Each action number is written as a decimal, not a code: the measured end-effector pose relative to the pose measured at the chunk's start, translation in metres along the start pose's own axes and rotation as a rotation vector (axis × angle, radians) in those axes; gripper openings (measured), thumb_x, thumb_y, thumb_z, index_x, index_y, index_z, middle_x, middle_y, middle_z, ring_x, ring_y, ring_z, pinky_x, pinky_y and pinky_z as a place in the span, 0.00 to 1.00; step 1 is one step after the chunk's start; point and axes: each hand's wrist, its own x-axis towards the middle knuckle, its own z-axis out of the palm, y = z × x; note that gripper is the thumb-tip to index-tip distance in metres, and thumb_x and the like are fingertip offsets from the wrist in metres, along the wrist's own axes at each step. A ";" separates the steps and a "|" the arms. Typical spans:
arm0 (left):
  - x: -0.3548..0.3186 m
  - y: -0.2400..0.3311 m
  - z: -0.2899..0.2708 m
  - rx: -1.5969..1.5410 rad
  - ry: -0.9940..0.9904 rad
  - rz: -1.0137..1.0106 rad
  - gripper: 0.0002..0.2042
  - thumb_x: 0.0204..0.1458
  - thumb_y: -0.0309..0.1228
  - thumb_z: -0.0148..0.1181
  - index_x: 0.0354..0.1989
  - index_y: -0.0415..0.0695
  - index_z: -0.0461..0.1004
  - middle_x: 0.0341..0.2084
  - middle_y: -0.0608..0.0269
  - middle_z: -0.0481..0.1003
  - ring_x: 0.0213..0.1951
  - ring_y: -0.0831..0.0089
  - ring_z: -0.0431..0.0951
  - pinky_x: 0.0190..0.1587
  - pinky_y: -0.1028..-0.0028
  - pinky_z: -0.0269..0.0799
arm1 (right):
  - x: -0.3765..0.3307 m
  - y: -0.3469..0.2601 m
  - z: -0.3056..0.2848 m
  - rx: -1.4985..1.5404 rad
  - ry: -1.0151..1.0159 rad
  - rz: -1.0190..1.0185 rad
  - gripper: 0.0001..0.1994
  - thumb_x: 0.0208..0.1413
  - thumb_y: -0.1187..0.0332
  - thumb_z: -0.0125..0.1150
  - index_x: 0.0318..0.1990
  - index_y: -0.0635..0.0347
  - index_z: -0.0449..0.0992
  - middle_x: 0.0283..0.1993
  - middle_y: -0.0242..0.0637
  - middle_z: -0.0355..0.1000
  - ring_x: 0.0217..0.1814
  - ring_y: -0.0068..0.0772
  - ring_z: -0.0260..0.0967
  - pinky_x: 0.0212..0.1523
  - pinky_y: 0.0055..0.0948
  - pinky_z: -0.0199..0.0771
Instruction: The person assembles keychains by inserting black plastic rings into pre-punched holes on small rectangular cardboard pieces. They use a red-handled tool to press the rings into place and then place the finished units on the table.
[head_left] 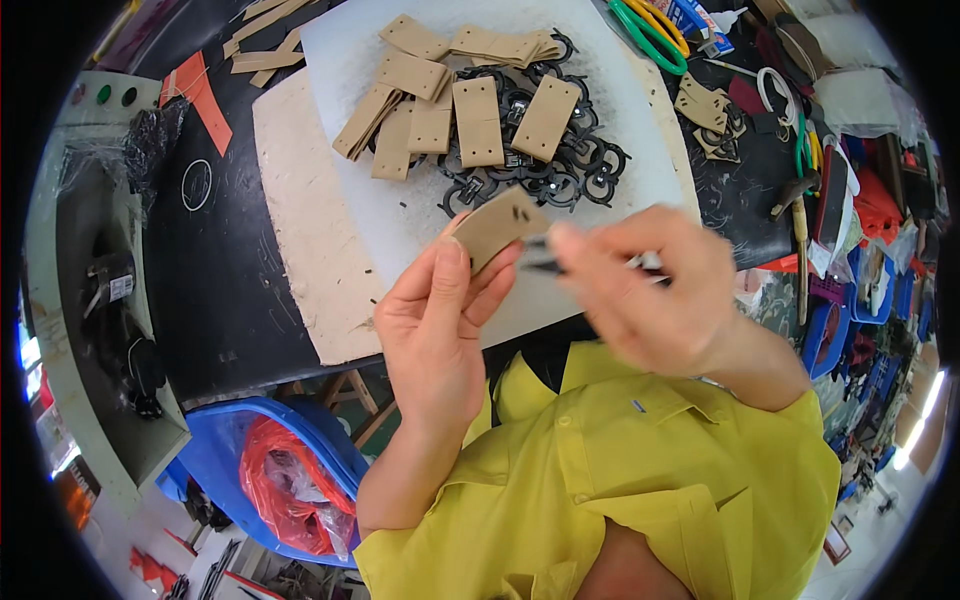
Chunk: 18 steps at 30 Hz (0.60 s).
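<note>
My left hand (pixel 440 320) pinches a tan strap piece (pixel 492 228), thumb on its near face. Dark slots or holes show near the strap's upper right end. Close by on the right, my right hand (pixel 655 285) is blurred by motion, its fingers closed round a slim dark and silver thing (pixel 541 258) whose kind I cannot make out. The thing points toward the strap; I cannot tell whether they touch. Beyond my hands, several similar tan strap pieces (pixel 478 122) with punched holes lie on a pile of black buckle-like rings (pixel 600 170).
The pile rests on a whitish sheet (pixel 345 215) over a beige board (pixel 300 290) on a black table (pixel 215 300). Green and yellow rings (pixel 645 30) and a wooden-handled hammer (pixel 799 215) lie rightward. A blue bin (pixel 215 450) holding red plastic stands lower left.
</note>
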 end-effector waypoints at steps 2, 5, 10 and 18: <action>-0.002 0.000 0.002 -0.047 -0.066 -0.027 0.17 0.60 0.31 0.47 0.53 0.32 0.65 0.45 0.52 0.72 0.45 0.66 0.76 0.45 0.73 0.75 | -0.003 -0.001 0.013 0.086 0.107 -0.090 0.16 0.34 0.77 0.62 0.38 0.65 0.77 0.28 0.35 0.70 0.20 0.25 0.65 0.16 0.22 0.65; -0.006 0.001 0.006 -0.060 -0.098 -0.047 0.18 0.60 0.31 0.45 0.54 0.32 0.64 0.45 0.52 0.72 0.46 0.67 0.75 0.46 0.73 0.74 | -0.004 -0.002 0.015 0.101 0.121 -0.064 0.16 0.34 0.77 0.65 0.37 0.64 0.78 0.26 0.35 0.69 0.19 0.25 0.66 0.15 0.20 0.65; -0.012 0.000 0.010 -0.084 -0.135 -0.066 0.18 0.61 0.32 0.44 0.55 0.31 0.62 0.47 0.51 0.71 0.46 0.67 0.75 0.48 0.71 0.74 | -0.003 -0.001 0.011 0.074 0.124 -0.061 0.16 0.33 0.76 0.70 0.36 0.62 0.78 0.24 0.35 0.66 0.18 0.25 0.65 0.14 0.19 0.64; -0.021 -0.025 0.021 0.201 -0.018 0.400 0.16 0.60 0.25 0.44 0.54 0.29 0.63 0.45 0.48 0.71 0.46 0.66 0.74 0.50 0.68 0.73 | 0.004 -0.015 -0.004 0.396 -0.042 0.379 0.04 0.43 0.76 0.62 0.30 0.61 0.77 0.25 0.35 0.68 0.17 0.28 0.63 0.16 0.25 0.61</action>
